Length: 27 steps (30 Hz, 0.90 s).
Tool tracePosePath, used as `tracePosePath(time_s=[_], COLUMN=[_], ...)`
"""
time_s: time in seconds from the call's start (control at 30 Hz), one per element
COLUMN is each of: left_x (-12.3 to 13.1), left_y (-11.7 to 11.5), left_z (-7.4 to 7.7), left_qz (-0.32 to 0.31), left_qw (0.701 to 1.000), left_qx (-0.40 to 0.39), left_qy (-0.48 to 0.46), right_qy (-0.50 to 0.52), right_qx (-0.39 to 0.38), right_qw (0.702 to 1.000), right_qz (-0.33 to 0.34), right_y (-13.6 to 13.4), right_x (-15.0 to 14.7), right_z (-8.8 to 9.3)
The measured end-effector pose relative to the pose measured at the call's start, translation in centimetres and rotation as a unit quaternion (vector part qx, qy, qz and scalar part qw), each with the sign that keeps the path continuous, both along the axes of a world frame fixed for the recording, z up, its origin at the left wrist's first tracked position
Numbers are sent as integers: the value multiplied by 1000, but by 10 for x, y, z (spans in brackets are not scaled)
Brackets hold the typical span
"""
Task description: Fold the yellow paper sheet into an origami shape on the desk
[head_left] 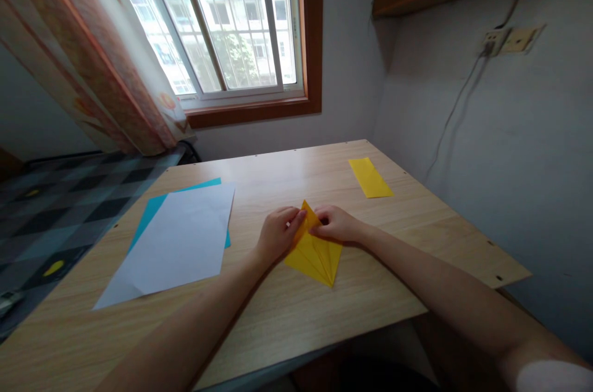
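A folded yellow sheet of paper [319,256] lies near the front of the table, creased, with one pointed corner toward me and another pointing away. My left hand [280,230] is closed on its upper left edge, the thumb pressed on the paper near the far tip. On the upper right edge, my right hand [337,223] pinches the same paper, thumb on top and fingers curled. Both hands partly cover the sides of the paper, so the folds beneath them are hidden.
A white sheet [185,237] overlaps a blue sheet [151,213] on the left of the wooden table [278,330]. A yellow paper strip [370,178] lies at the back right. Beyond the left edge is a checked bed cover [83,188].
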<state>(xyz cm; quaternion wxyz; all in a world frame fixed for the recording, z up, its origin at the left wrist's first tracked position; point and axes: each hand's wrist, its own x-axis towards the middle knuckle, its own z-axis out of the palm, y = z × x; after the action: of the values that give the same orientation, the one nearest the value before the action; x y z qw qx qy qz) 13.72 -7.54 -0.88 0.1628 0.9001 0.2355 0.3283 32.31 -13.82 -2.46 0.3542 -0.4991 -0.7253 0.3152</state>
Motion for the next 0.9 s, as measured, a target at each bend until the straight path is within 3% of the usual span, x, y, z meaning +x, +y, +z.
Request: tracePosePath(time_s=[0.9], left_x=[1], left_y=[-6], left_z=[3], left_qz=[-12], left_qw=[996], left_qx=[-34], left_qy=[-88], right_qy=[-53], right_qx=[10], right_qw=[998], right_qz=[-13], right_y=[-2], right_x=[-5], right_z=[3])
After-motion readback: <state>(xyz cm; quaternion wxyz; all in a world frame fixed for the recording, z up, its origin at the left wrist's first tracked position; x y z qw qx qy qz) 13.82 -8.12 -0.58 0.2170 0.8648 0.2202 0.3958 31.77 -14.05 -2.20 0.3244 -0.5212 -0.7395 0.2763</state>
